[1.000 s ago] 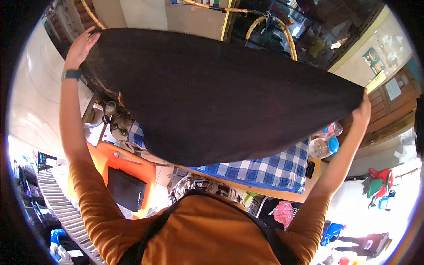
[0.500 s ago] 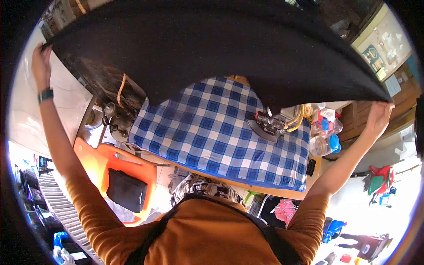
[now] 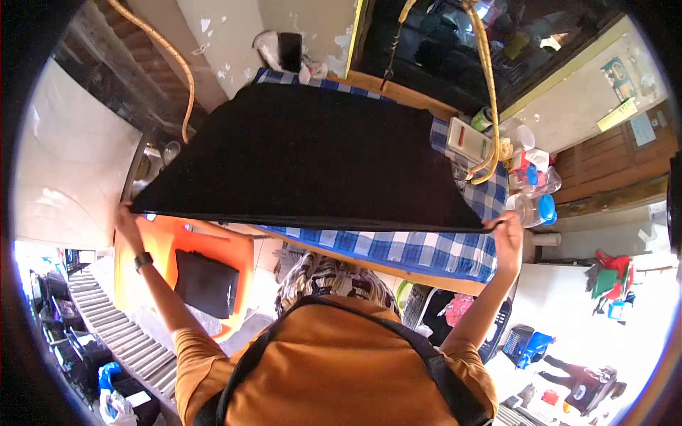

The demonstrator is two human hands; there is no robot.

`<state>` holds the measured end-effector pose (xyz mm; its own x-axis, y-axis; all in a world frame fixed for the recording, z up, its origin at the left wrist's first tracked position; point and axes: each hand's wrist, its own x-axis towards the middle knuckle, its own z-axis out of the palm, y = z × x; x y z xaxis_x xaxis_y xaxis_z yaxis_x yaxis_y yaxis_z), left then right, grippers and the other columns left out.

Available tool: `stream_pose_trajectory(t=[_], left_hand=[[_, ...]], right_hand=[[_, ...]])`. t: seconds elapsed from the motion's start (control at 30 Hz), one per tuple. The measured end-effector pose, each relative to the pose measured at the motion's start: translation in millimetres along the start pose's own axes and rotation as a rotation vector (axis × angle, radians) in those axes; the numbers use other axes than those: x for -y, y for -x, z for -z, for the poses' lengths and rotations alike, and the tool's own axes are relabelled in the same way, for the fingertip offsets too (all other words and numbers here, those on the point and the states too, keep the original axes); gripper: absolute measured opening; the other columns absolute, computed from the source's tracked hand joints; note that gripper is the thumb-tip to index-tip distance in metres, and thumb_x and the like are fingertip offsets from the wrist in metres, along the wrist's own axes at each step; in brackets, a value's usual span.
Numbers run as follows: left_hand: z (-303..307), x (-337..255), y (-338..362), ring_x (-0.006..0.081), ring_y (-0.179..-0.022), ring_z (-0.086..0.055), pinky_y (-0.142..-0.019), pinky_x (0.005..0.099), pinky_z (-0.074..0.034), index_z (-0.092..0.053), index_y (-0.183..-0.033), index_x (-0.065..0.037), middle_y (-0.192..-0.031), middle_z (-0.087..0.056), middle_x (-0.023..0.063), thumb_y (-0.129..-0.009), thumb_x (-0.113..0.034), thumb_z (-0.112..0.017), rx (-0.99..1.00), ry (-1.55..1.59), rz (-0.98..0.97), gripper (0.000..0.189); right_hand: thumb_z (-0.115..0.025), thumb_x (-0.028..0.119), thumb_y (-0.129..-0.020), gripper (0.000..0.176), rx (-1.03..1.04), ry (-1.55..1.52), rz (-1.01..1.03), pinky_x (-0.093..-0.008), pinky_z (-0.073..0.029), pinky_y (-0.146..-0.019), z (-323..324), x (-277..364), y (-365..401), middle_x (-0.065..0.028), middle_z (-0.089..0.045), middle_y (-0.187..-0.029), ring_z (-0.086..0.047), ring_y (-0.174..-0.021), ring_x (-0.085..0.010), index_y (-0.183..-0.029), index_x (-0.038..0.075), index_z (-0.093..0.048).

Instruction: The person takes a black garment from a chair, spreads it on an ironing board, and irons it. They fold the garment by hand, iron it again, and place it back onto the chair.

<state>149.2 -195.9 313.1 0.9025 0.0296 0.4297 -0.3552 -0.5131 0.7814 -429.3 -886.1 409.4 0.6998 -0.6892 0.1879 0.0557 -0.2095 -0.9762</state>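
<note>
A wide black cloth (image 3: 305,156) is stretched between my two hands, its near edge almost straight. Its far part lies over the blue checked cover (image 3: 398,245) on the table. My left hand (image 3: 126,221) pinches the near left corner, out past the table's left end. At the near right corner, my right hand (image 3: 507,228) is closed on the same cloth, above the table's right end. The iron is mostly hidden behind the cloth's right side; its yellowish cord (image 3: 489,92) rises from there.
An orange chair (image 3: 160,248) at the left holds folded black fabric (image 3: 206,284). Beyond the cloth's right side are a white tray (image 3: 467,144) and a green can (image 3: 483,118). Plastic jars with blue lids (image 3: 546,209) stand at the right. A dark phone-like object (image 3: 290,52) lies at the back.
Both hands have come down and inward, bringing the cloth's near edge toward me. The cloth was billowing in the air; now it lies across the table and covers most of the iron.
</note>
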Motion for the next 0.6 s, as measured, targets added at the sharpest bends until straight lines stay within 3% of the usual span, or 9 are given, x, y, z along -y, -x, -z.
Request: stream_pose_trajectory(t=[0.07,0.13,0.2,0.23,0.3,0.33,0.4,0.53,0.6], left_hand=[[-14.7,-12.8,41.9,0.0076,-0.066,-0.059,-0.058,0.0270,-0.047,-0.067,-0.081,-0.002,-0.067,-0.062,0.0045,-0.092,-0.025,-0.050,0.067,-0.309,0.191,0.031],[-43.6,-27.5,66.2,0.0123,-0.064,-0.062,-0.055,0.0306,-0.049,-0.067,-0.082,-0.001,-0.064,-0.064,0.0055,-0.091,-0.027,-0.053,0.026,-0.227,0.259,0.031],[-90.7,-80.2,85.9,0.0173,-0.067,-0.065,-0.061,0.0319,-0.051,-0.068,-0.085,-0.005,-0.069,-0.066,0.0050,-0.087,-0.020,-0.059,0.050,-0.436,0.054,0.017],[-119.3,-69.3,90.2,0.0173,-0.073,-0.065,-0.065,0.0317,-0.051,-0.065,-0.092,-0.007,-0.079,-0.067,0.0064,-0.083,-0.011,-0.065,0.156,-0.270,-0.036,0.010],[-184.3,-161.7,125.6,0.0183,-0.076,-0.061,-0.070,0.0312,-0.049,-0.061,-0.102,-0.008,-0.089,-0.065,0.0086,-0.080,-0.006,-0.067,0.276,-0.101,-0.135,0.022],[-214.5,-201.6,146.4,0.0177,-0.071,-0.060,-0.067,0.0312,-0.049,-0.061,-0.104,-0.008,-0.087,-0.063,0.0081,-0.080,-0.007,-0.068,0.239,-0.100,-0.345,0.025],[-253.9,-269.6,186.9,0.0117,-0.068,-0.056,-0.061,0.0268,-0.048,-0.057,-0.106,-0.006,-0.083,-0.060,0.0073,-0.080,-0.009,-0.071,0.392,0.219,-0.234,0.029],[-299.9,-308.1,223.9,0.0053,-0.068,-0.056,-0.059,0.0207,-0.046,-0.041,-0.120,-0.004,-0.078,-0.061,0.0067,-0.078,0.001,-0.068,0.585,0.719,0.079,0.050],[-304.8,-314.1,229.5,0.0069,-0.066,-0.059,-0.060,0.0211,-0.047,-0.037,-0.121,-0.004,-0.076,-0.064,0.0083,-0.079,0.006,-0.061,0.576,0.723,0.024,0.049]], right_hand=[[-0.049,0.001,-0.092,0.011,0.309,0.121,-0.129,-0.0357,-0.046,-0.091,6.9,-19.7,3.8,-0.0070,-0.058,-0.081,-0.059,-0.084,-0.0173,-0.102,0.004,-0.046],[-0.050,-0.002,-0.090,0.016,0.402,0.071,-0.202,-0.0315,-0.047,-0.087,-6.2,-22.7,-4.8,-0.0070,-0.061,-0.085,-0.061,-0.088,-0.0167,-0.105,0.002,-0.050],[-0.054,0.000,-0.088,0.017,0.557,0.393,-0.287,-0.0286,-0.048,-0.081,-38.1,-10.0,-25.7,-0.0071,-0.065,-0.092,-0.063,-0.087,-0.0154,-0.105,0.003,-0.055],[-0.056,0.002,-0.088,0.017,0.652,0.446,-0.220,-0.0280,-0.049,-0.080,-55.8,-10.5,-38.4,-0.0075,-0.065,-0.094,-0.063,-0.089,-0.0154,-0.104,0.002,-0.057],[-0.058,0.004,-0.087,0.016,0.817,0.488,-0.119,-0.0279,-0.049,-0.079,-103.0,-6.6,-62.9,-0.0085,-0.066,-0.094,-0.064,-0.091,-0.0167,-0.103,0.002,-0.059],[-0.058,0.005,-0.087,0.015,0.888,0.478,-0.085,-0.0284,-0.050,-0.078,-131.6,-1.9,-71.9,-0.0091,-0.067,-0.093,-0.065,-0.091,-0.0181,-0.102,0.002,-0.059],[-0.058,0.007,-0.087,0.015,0.952,0.424,0.075,-0.0295,-0.050,-0.076,-185.8,-1.4,-84.1,-0.0112,-0.066,-0.090,-0.066,-0.089,-0.0221,-0.102,0.003,-0.059],[-0.060,0.004,-0.084,0.012,0.680,0.280,0.438,-0.0361,-0.048,-0.067,-260.3,-17.2,-91.4,-0.0130,-0.059,-0.086,-0.061,-0.079,-0.0297,-0.096,0.005,-0.061],[-0.060,0.001,-0.083,0.013,0.553,0.265,0.559,-0.0362,-0.048,-0.066,-273.4,-18.3,-95.8,-0.0122,-0.056,-0.085,-0.059,-0.076,-0.0294,-0.095,0.005,-0.061]])
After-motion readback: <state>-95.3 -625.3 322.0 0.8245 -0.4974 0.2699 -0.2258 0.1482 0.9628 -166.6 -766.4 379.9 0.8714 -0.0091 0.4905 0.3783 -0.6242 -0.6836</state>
